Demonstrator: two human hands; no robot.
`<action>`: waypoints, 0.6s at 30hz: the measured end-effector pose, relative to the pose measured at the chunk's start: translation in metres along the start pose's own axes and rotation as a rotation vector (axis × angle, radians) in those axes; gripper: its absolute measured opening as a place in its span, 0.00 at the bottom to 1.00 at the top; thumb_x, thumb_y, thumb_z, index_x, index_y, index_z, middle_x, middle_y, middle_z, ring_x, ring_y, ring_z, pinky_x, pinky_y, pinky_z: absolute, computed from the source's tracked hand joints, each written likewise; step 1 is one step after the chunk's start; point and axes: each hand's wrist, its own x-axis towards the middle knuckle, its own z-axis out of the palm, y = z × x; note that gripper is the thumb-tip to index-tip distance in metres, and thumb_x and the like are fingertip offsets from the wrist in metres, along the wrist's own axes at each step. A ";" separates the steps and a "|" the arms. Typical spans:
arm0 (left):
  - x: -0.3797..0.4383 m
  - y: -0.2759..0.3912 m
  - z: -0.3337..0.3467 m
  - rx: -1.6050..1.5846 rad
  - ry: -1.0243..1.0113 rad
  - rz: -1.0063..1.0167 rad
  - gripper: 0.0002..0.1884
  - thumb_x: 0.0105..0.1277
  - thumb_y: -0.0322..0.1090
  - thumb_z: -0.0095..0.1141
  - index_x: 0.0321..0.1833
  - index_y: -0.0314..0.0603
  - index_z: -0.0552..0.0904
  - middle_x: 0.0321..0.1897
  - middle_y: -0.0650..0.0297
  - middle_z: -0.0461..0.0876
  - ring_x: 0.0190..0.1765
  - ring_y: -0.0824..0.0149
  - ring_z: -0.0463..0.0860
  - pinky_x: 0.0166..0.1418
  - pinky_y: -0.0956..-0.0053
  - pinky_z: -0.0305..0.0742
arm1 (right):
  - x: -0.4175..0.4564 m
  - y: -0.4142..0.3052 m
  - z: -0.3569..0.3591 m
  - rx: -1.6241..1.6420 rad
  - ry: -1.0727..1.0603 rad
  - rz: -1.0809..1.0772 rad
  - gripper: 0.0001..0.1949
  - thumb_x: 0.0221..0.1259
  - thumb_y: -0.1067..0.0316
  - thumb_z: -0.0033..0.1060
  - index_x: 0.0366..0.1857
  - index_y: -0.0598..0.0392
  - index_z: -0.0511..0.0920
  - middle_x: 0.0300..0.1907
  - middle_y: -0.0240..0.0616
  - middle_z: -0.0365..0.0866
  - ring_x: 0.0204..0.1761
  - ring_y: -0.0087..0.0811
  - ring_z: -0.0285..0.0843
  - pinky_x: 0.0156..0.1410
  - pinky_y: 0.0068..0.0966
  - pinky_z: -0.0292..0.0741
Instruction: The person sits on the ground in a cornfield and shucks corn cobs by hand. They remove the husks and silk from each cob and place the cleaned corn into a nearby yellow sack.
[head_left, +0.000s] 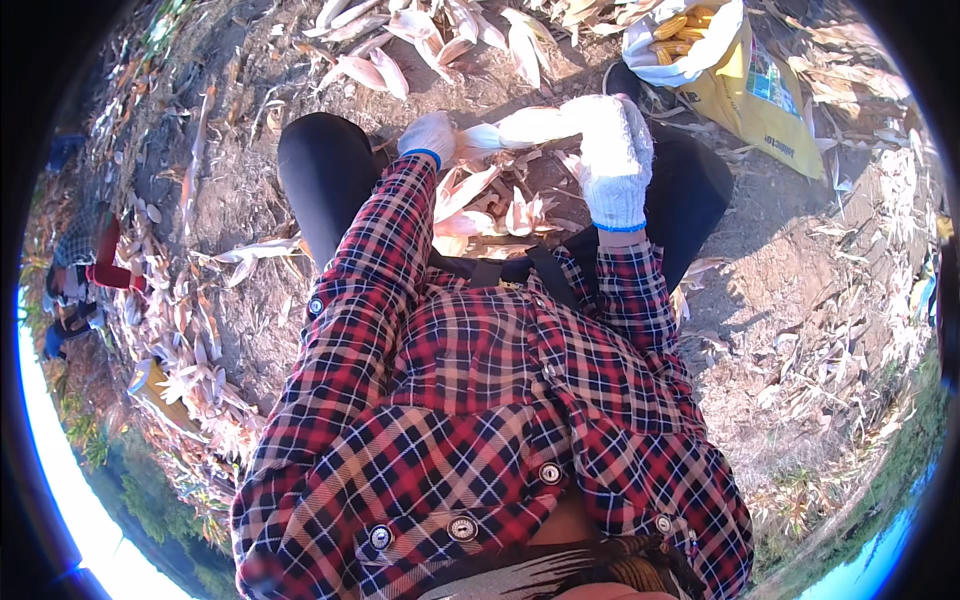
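Note:
An ear of corn in its pale husk (529, 127) stretches level between my two hands, in front of my knees. My left hand (430, 139), in a white knit glove with a blue cuff edge, is closed on its left end. At the other end, my right hand (615, 150), gloved alike and brightly sunlit, grips the husk; the glove hides its fingers. Loose pale husks (469, 217) lie on the ground between my legs, below the ear.
Unshelled ears in husks (420, 37) lie on the dirt ahead. A yellow woven sack (765, 112) at the upper right holds yellow corn cobs (679, 37). Dry husks and leaves litter the ground on both sides. Another person (82, 262) is at the far left, near a husk heap (195, 390).

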 end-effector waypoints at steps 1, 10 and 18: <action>-0.002 0.005 -0.005 0.008 0.082 0.049 0.19 0.71 0.46 0.56 0.56 0.42 0.85 0.56 0.48 0.84 0.60 0.50 0.84 0.62 0.56 0.79 | 0.004 0.010 -0.003 -0.072 -0.041 -0.027 0.15 0.57 0.77 0.65 0.49 0.62 0.80 0.49 0.45 0.85 0.53 0.39 0.84 0.60 0.31 0.80; -0.076 0.065 -0.043 -0.748 -0.361 0.861 0.40 0.69 0.63 0.59 0.74 0.40 0.71 0.63 0.53 0.80 0.65 0.58 0.78 0.68 0.62 0.74 | 0.008 0.078 0.011 1.563 -0.095 0.733 0.16 0.78 0.54 0.51 0.50 0.57 0.81 0.50 0.44 0.84 0.52 0.33 0.82 0.56 0.31 0.80; -0.072 0.081 -0.031 -0.955 0.090 0.610 0.28 0.68 0.51 0.67 0.59 0.33 0.78 0.47 0.57 0.84 0.49 0.69 0.82 0.54 0.70 0.79 | -0.027 0.067 0.053 0.816 -0.039 1.013 0.26 0.81 0.45 0.44 0.68 0.54 0.71 0.61 0.37 0.78 0.60 0.30 0.77 0.65 0.29 0.75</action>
